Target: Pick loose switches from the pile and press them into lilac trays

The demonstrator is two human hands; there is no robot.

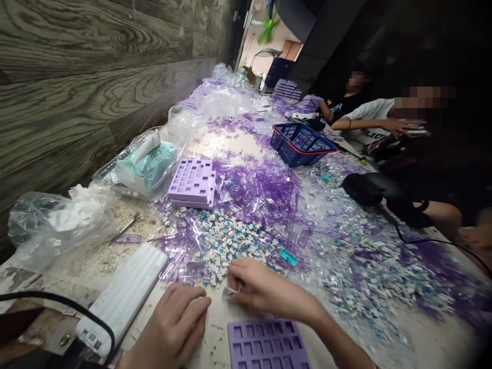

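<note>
My right hand (pixel 265 287) reaches over the table, its fingertips pinching a small white piece (pixel 230 291) at the edge of a heap of white and teal keyboard switches (pixel 226 241). Translucent purple plastic parts (pixel 253 192) lie in and around the heap. My left hand (pixel 172 323) rests on the tabletop next to a white power bank (pixel 123 292), its curled fingers hiding the palm. In front of my right forearm lies a purple grid tray (pixel 267 346), and a stack of purple grid trays (pixel 192 183) stands beyond the heap.
A blue plastic basket (pixel 300 144) stands among scattered parts, and a tissue pack sits in a plastic tub (pixel 148 164) by the wood-patterned wall (pixel 88 87). Crumpled plastic bags (pixel 49 220) lie at left. Two seated co-workers (pixel 369 115) are at the far right.
</note>
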